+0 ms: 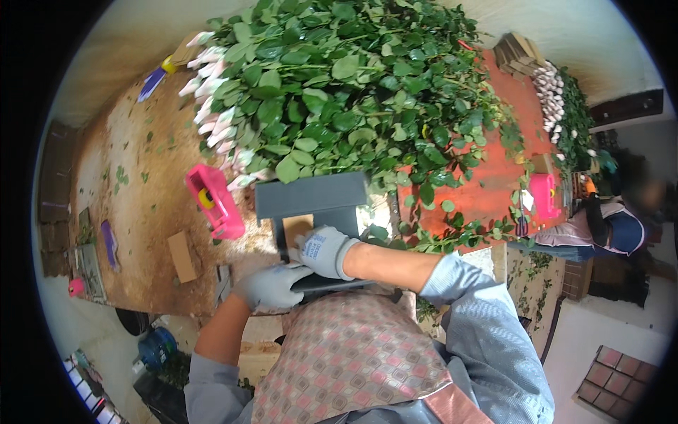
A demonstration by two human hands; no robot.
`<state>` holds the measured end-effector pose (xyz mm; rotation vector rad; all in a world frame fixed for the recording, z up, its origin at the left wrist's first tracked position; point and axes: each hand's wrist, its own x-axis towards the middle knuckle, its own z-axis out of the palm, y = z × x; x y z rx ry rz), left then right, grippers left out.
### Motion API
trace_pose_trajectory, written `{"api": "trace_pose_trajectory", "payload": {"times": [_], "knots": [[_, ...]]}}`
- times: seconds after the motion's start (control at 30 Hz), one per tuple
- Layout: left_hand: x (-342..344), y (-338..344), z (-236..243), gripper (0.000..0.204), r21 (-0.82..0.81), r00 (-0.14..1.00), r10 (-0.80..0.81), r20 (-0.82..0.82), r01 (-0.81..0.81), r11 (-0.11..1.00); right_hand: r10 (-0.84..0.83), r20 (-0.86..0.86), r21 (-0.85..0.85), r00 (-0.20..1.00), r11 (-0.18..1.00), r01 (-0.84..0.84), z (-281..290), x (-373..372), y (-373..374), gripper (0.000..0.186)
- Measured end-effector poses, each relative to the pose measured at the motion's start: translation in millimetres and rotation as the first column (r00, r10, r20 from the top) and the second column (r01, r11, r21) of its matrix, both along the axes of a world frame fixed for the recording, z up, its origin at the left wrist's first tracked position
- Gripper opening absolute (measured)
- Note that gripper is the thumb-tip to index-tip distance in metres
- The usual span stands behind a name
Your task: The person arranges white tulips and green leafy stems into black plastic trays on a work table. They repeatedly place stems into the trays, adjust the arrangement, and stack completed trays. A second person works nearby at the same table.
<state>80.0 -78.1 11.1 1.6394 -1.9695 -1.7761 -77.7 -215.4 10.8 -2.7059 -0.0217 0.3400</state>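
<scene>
In front of me stands a dark grey holder (pixel 311 201) with raised far and near panels. A piece of brown cardboard (pixel 297 227) lies inside it. My right hand (pixel 326 252), in a pale grey glove, is closed at the cardboard's near edge, with its fingers curled down. My left hand (pixel 272 286), also gloved, rests at the holder's near panel, below and left of the right hand. Its outline is smeared and its fingertips are partly hidden. Just beyond the holder lies a big heap of leafy rose stems (pixel 346 92), with pale pink wrapped heads (pixel 212 92) pointing left.
A pink tape dispenser (pixel 217 203) and a cardboard piece (pixel 182 257) lie left of the holder. Another pink dispenser (pixel 542 196) and scissors (pixel 522 225) are on the right. A red surface (pixel 452 169) lies under the stems. A co-worker (pixel 600 226) stands at far right.
</scene>
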Motion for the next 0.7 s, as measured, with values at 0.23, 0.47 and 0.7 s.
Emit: {"api": "trace_pose_trajectory", "payload": {"times": [0.23,0.47,0.7], "knots": [[-5.6,4.7,-0.5,0.057,-0.079,0.997,0.083,0.009,-0.082,0.994,-0.697,0.237,0.072,0.677,0.707,0.703,1.0,-9.7,-151.9,0.023],[-3.6,9.0,-9.1,0.055,-0.106,0.995,0.097,0.0,-0.097,0.99,-0.537,-0.097,-0.459,0.838,0.772,0.441,-56.4,-30.7,-150.6,0.033],[-5.5,10.4,4.4,0.05,-0.11,0.993,0.121,-0.009,-0.122,0.986,-0.419,-0.14,-0.615,0.897,0.747,0.253,-68.4,-35.6,-139.0,0.032]]}}
